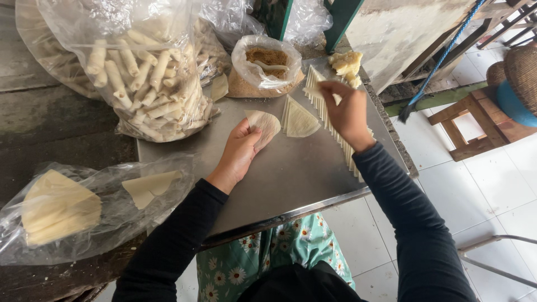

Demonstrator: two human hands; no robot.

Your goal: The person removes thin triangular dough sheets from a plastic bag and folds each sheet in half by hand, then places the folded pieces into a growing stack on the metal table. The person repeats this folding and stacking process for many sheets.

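On the metal table [291, 173], the left hand [239, 152] is pinching a thin wrapper [266, 124]; the right hand [347, 112] is gripping the fanned wrapper stack [324, 106], partly hiding it, fingertips unclear

matt steel table [291, 179], glossy plastic bags [140, 33]

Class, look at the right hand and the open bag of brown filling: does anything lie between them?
Nothing visible blocks it. The right hand hovers over the row of wrappers; bare metal table separates it from the bag of brown filling.
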